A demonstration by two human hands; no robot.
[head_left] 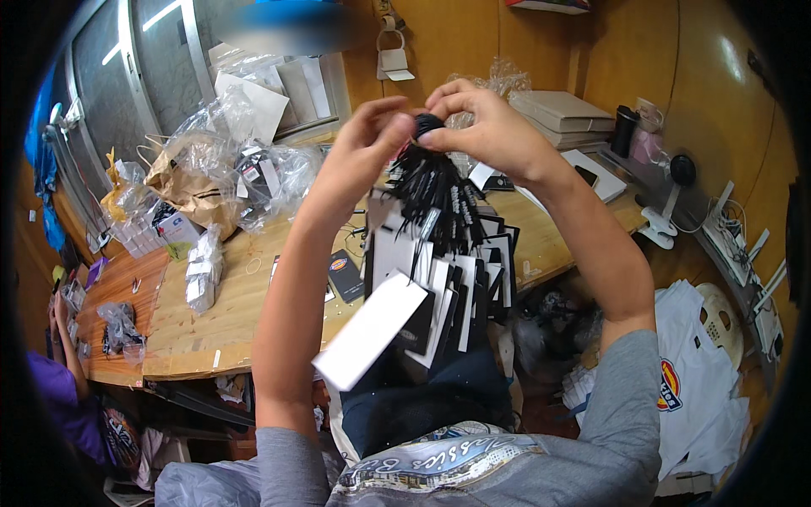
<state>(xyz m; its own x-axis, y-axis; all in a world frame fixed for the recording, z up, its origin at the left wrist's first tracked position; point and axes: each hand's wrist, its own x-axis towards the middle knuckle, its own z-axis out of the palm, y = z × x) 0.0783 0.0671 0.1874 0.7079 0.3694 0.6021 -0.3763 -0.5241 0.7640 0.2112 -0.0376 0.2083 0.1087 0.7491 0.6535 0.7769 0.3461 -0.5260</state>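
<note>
Up in front of me hangs a thick bundle of black hang tag strings (439,194), gathered into a loop at its top. My left hand (372,144) is closed at the left side of that gathered top, thumb and fingers curled in. From the right, my right hand (473,127) pinches the same top with bent fingers. Below the strings dangle several black and white hang tags, overlapping each other over my lap. One white hang tag (372,329) hangs lower and tilted, apart from the others. The fingertips partly hide the top of the loop.
A wooden table (228,329) carries crumpled clear plastic bags (296,177), a brown paper bag (198,190) and a flat dark tag (345,275). A small fan (676,182) stands right. White shirts (697,380) lie at right. Another person's purple sleeve (55,389) is at left.
</note>
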